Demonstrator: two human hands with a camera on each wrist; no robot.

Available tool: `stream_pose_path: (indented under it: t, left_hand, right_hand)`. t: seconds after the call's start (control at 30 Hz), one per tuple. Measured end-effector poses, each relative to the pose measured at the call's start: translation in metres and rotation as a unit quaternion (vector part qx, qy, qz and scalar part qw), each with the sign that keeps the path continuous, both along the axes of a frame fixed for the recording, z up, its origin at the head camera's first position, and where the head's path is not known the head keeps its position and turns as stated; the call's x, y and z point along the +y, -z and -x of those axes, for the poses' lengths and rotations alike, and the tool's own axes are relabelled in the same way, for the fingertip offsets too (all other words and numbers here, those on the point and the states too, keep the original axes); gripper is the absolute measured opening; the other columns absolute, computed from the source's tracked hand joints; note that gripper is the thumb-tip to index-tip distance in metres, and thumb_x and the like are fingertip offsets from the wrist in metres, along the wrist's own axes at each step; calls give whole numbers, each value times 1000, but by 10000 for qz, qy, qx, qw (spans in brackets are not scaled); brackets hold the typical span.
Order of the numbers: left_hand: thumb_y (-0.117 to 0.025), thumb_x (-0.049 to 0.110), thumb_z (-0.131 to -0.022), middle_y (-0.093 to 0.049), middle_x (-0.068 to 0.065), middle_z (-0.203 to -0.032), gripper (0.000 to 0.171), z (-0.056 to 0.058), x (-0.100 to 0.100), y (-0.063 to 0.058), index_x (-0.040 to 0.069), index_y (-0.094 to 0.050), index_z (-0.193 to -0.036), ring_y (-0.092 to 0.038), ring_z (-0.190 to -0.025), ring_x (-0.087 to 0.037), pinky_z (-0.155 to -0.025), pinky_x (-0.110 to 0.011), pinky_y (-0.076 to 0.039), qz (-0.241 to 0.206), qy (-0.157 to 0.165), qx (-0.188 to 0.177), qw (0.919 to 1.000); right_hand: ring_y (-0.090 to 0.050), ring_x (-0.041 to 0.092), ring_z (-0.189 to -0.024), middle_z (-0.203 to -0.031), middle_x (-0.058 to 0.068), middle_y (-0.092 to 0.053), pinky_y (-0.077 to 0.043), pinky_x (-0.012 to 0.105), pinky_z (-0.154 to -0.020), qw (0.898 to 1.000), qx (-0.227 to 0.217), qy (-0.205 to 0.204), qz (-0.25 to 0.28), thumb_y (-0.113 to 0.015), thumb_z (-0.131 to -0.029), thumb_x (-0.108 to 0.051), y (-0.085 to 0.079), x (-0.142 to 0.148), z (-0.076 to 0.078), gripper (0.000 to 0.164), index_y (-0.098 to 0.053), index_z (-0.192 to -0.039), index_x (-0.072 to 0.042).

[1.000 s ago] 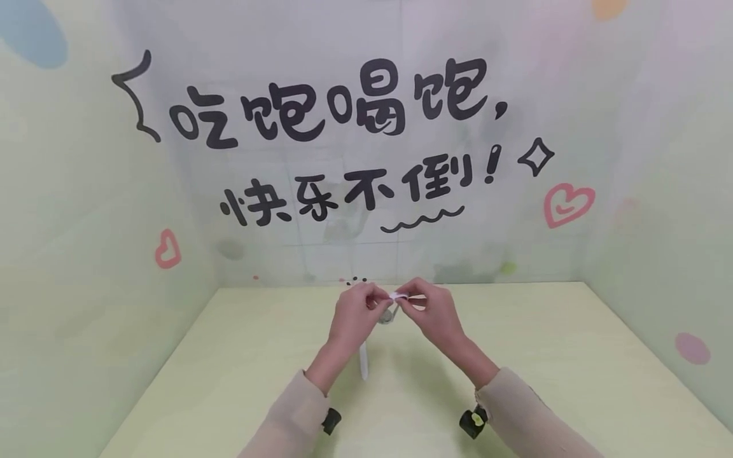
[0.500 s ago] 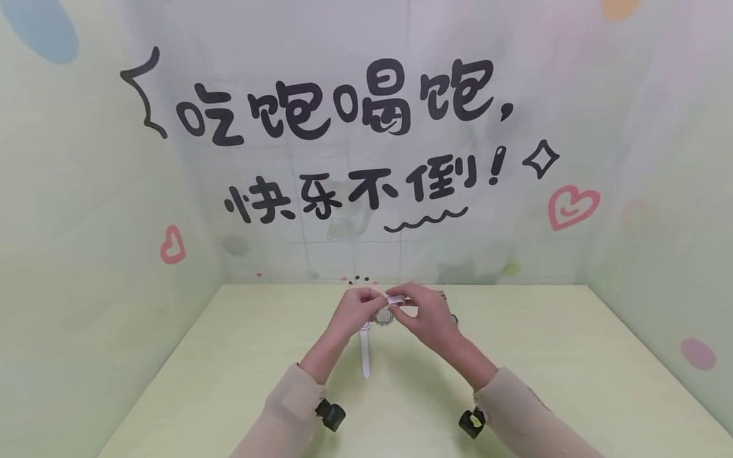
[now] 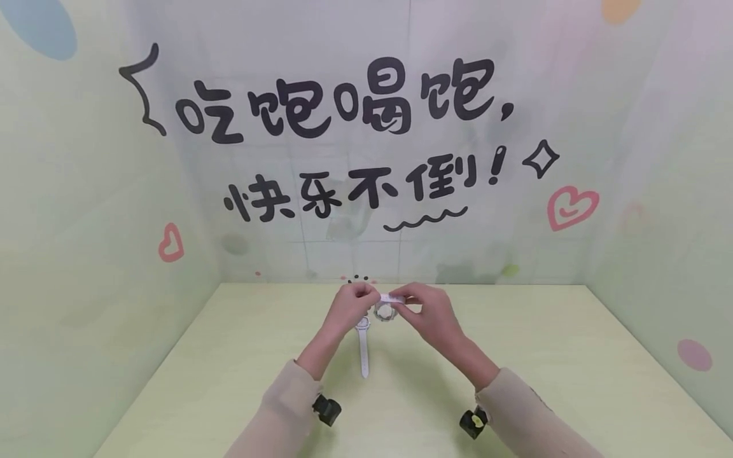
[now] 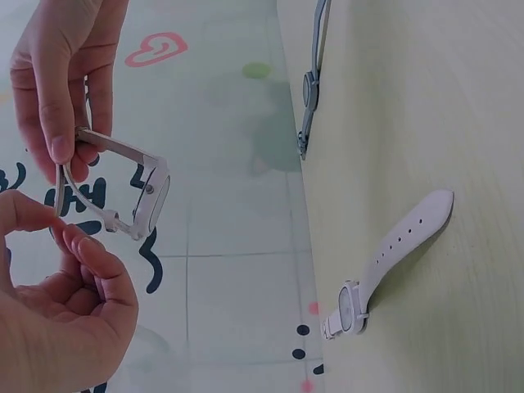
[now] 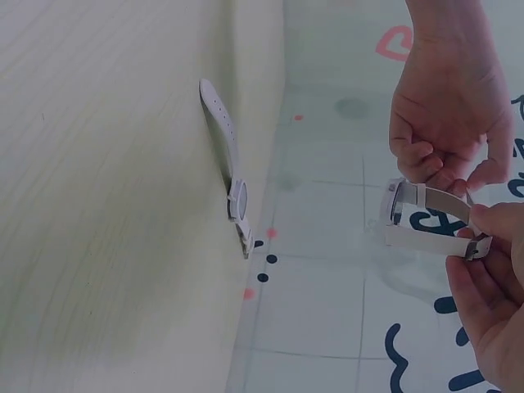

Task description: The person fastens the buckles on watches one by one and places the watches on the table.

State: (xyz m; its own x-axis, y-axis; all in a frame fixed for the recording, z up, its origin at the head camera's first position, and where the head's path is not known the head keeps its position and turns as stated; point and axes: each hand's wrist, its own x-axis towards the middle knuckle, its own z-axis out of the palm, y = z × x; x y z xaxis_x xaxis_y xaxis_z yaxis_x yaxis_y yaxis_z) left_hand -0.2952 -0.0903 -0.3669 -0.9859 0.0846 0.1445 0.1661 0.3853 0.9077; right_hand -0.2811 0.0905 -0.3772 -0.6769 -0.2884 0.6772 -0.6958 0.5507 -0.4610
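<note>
Both hands hold a white-strapped wristwatch (image 3: 385, 312) up above the far part of the table, its strap bent into a loop. My right hand (image 3: 429, 312) grips the strap near the buckle, which shows between thumb and fingers in the right wrist view. With thumb and fingertip, my left hand (image 3: 348, 312) pinches the tip of the strap (image 4: 60, 192). The case (image 4: 155, 196) hangs away from the fingers, seen from the side. A second white watch (image 3: 363, 346) lies on the table below the left hand, its strap stretched toward the near side.
Near the table's back edge lies another watch (image 4: 310, 90) with a bluish-grey band; in the head view the right hand hides it. A pale wood-grain table (image 3: 258, 356) is enclosed by printed cloth walls. Black camera mounts (image 3: 473, 422) sit at the wrists.
The left hand has shifted slightly left, and the strap between the hands shows more fully. The watch on the table is more visible. The one behind the right hand, glimpsed earlier, is covered.
</note>
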Motion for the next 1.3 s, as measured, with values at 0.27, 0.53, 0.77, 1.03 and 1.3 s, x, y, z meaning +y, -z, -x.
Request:
stream_pose_path:
  t: [0.27, 0.53, 0.77, 1.03, 1.3]
  left_hand:
    - [-58, 13, -87, -55, 1, -76, 13, 1, -1, 0, 2, -65, -85, -49, -70, -12, -64, -22, -41, -62, -26, -8, 10000]
    - [-59, 12, -88, -61, -3, -80, 11, 0, -4, 4, 3, -65, -90, -52, -74, -12, -67, -22, -43, -20, 39, 111, 9999]
    - [-69, 11, -89, -69, -12, -114, 15, -2, -12, 8, 5, -66, -102, -63, -93, -18, -78, -29, -52, 120, 525, 369, 9979]
    - [-70, 7, -88, -70, -14, -114, 27, -3, -15, 7, 2, -65, -114, -66, -110, -28, -99, -42, -54, 295, 978, 517, 9934]
    - [-70, 5, -88, -73, -10, -110, 23, -3, -15, 9, 6, -67, -111, -68, -107, -25, -103, -43, -53, 244, 838, 491, 9950]
  right_hand:
    - [-73, 17, -84, -95, 7, -77, -62, 29, -77, 9997, -199, 4, 146, -77, -85, -4, -3, 2, -1, 13, -75, -98, -5]
    - [-73, 18, -88, -94, 7, -76, -62, 29, -77, 9982, -413, -24, 434, -76, -85, -3, 2, 0, -1, 13, -74, -98, -5]
    - [-73, 22, -89, -95, 9, -75, -62, 29, -76, 9953, -587, -116, 763, -75, -86, -2, 5, 0, -1, 13, -73, -99, -4]
    - [-74, 25, -90, -94, 11, -75, -62, 27, -74, 9919, -595, -277, 1085, -74, -87, 0, 4, 0, 2, 11, -72, -97, -2]
    - [-74, 25, -90, -96, 11, -75, -62, 32, -75, 9894, -706, -420, 1195, -72, -89, -2, 7, 3, 4, 11, -72, -99, -3]
